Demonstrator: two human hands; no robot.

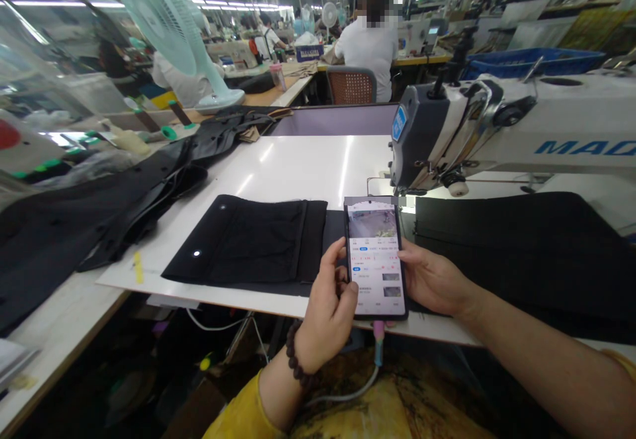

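Both hands gripped the phone (376, 259) upright above the table edge (209, 296), left hand (328, 306) fingers wrapped round its side, right hand (432, 280) steadying the other, screen tilted for viewing.

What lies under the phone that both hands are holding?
Under the phone lies black fabric spread on the white table, reaching toward the sewing machine. The left hand and right hand grip its edges. The fabric directly beneath is hidden.

I'm looking into a garment factory: a white industrial sewing machine (497, 128), cut black fabric panels (248, 240), and rows of sewing stations under strip lights.
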